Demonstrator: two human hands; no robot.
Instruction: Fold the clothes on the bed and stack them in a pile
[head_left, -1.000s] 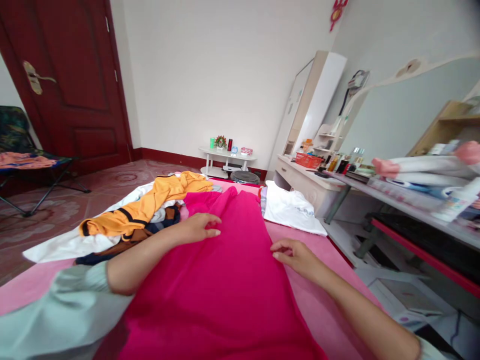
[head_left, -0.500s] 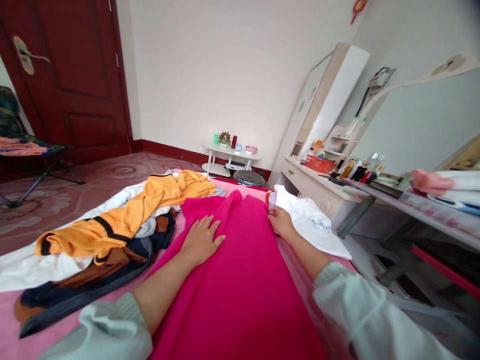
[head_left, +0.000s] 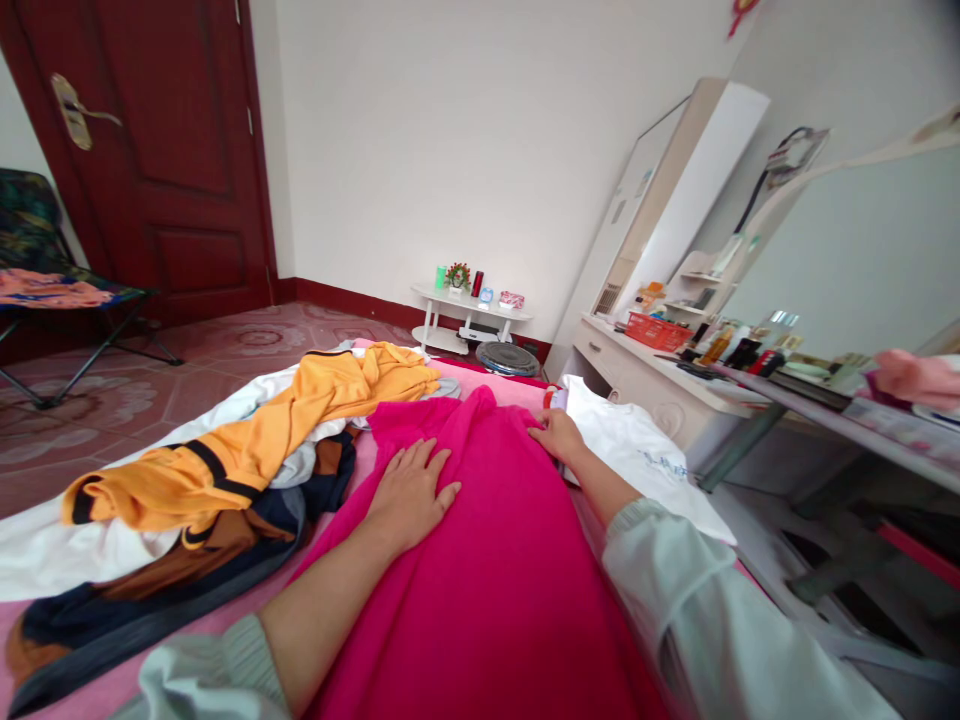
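Observation:
A long bright pink garment (head_left: 480,580) with short sleeves lies spread out in front of me, with some creases near its far end. My left hand (head_left: 415,492) rests flat on its upper left part, fingers stretched out and holding nothing. At the upper right edge, by the sleeve, my right hand (head_left: 559,437) is closed in a pinch on the cloth. Just beyond the right hand lies a white T-shirt (head_left: 626,450) with blue print. The garment's near end runs out of view.
On the left, a yellow garment (head_left: 330,395) with black bands lies heaped over white, navy and brown clothes. Pink bedding (head_left: 506,381) lies beneath. A dressing table (head_left: 600,345) with bottles and a red basket (head_left: 657,331) stands right; a low white stand (head_left: 450,298) stands beyond.
My right hand has shifted slightly inward with the pink garment's edge, which bends in a little. The left hand stays flat on the cloth. The view has turned slightly left.

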